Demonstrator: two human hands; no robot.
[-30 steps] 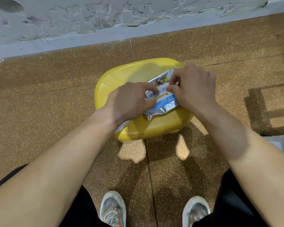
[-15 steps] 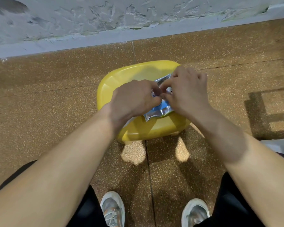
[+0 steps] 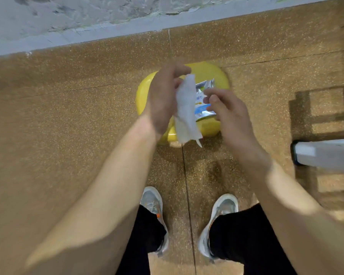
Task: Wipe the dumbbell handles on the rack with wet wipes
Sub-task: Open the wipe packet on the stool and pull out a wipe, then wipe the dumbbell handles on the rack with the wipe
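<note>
**Pulled out and lifted: wipe (image 3: 187, 112) clear of pack**

Drawn up out of the pack (image 3: 206, 100) since half a second ago, when both hands sat bunched over the foil. Pinched now at its top end between thumb and fingers of the left hand (image 3: 163, 100). Hanging limp as a long, crumpled white strip across frame centre, lower end trailing past the near rim of the stool (image 3: 213, 74).

Parted from the left: the right hand (image 3: 228, 116), fingers loosely curled just over the pack's right side. Blurred, so cannot tell whether touching or gripping it.

Lying flat on the stool seat: shiny silver-and-blue foil pack, crinkled at the edges. Smooth, glossy yellow plastic with rounded corners for the stool. Speckled brown floor (image 3: 68, 135), seamed in straight lines. Rough, peeling grey wall (image 3: 87, 12) along the top.

Newly in view at the right edge: a white bar (image 3: 326, 153) with a dark end cap, well apart from the hands. Open floor left of the stool, and between stool and shoes (image 3: 153, 203).
</note>
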